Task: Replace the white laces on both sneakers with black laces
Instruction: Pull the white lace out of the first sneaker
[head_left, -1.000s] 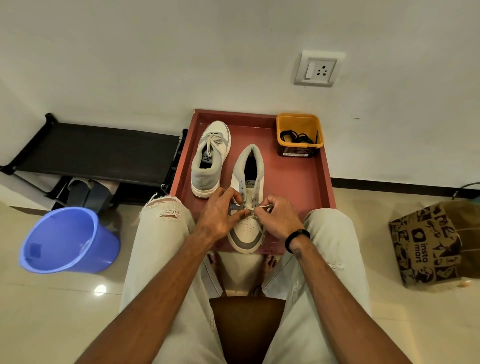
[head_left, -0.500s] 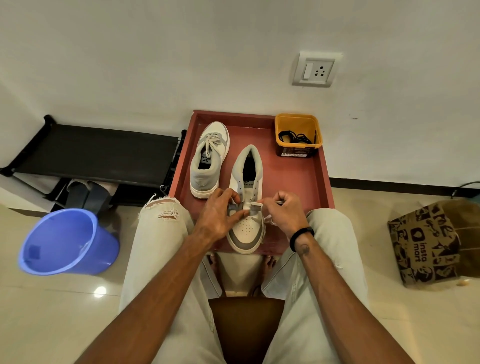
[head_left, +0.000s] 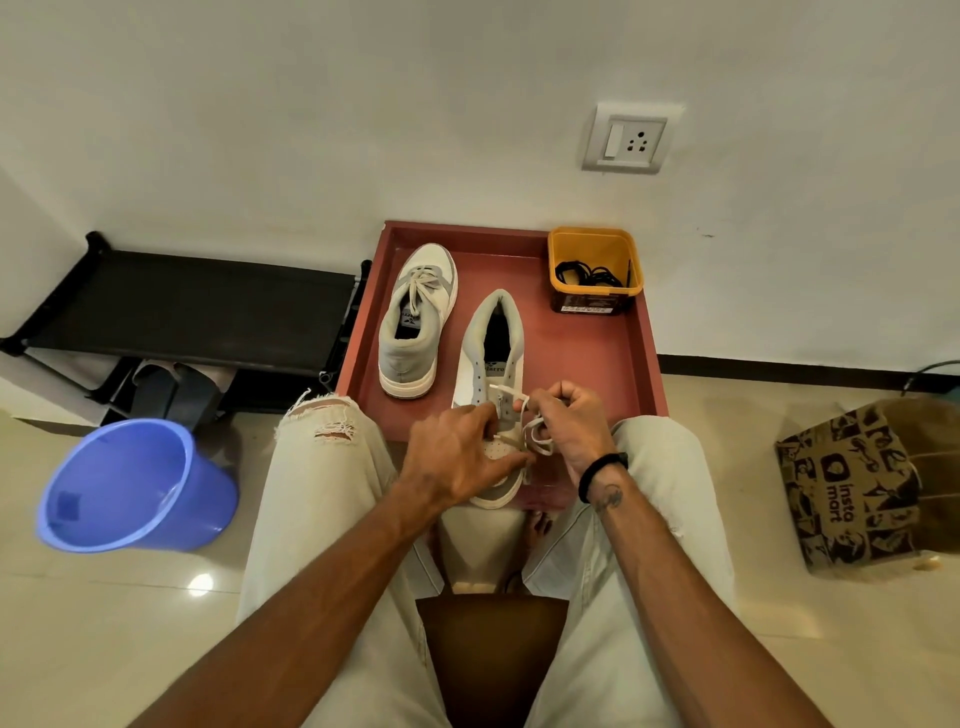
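Observation:
Two white and grey sneakers stand on a red tray (head_left: 587, 358). The left sneaker (head_left: 415, 317) keeps its tied white lace. The right sneaker (head_left: 493, 358) lies with its toe toward me, its upper eyelets bare. My left hand (head_left: 457, 457) rests over its toe, fingers curled at the lowest lace rows. My right hand (head_left: 569, 421) pinches the loose white lace (head_left: 535, 434), which loops out beside the shoe. Black laces (head_left: 589, 274) lie coiled in a yellow tub (head_left: 595, 244) at the tray's back right.
A tipped blue bucket (head_left: 130, 493) lies on the floor at left, beside a low black rack (head_left: 192, 306). A printed paper bag (head_left: 872, 488) stands at right. My knees flank the tray's near edge. A wall socket (head_left: 628, 137) sits above.
My right hand has pulled more white lace out of the right sneaker and lifted slightly, leaving a loose loop. My left hand has slid lower over the toe.

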